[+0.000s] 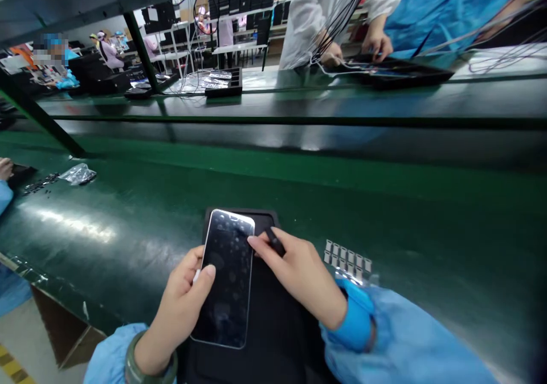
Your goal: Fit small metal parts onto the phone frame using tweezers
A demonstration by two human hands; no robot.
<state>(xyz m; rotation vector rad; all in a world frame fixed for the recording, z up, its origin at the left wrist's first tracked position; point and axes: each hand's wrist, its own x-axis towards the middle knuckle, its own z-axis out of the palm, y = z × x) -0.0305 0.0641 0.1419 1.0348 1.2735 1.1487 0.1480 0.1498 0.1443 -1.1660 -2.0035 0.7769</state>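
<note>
My left hand (183,298) grips a smartphone (226,281) by its left edge, thumb resting on the dark glass. The phone has a white rim and lies face up over a black tray (273,338) at the near edge of the green bench. My right hand (294,273) is closed in a pinch on a small black tool (276,241), its tip against the phone's upper right side. A strip of small grey squares (348,257) lies just right of my right hand. Both my sleeves are light blue.
The green bench top (405,213) stretches left and right. A clear plastic bag (78,174) and small dark parts (40,184) lie at the far left by another person's hand (5,168). Across a raised shelf, people handle a black tray (397,73) with hanging cables.
</note>
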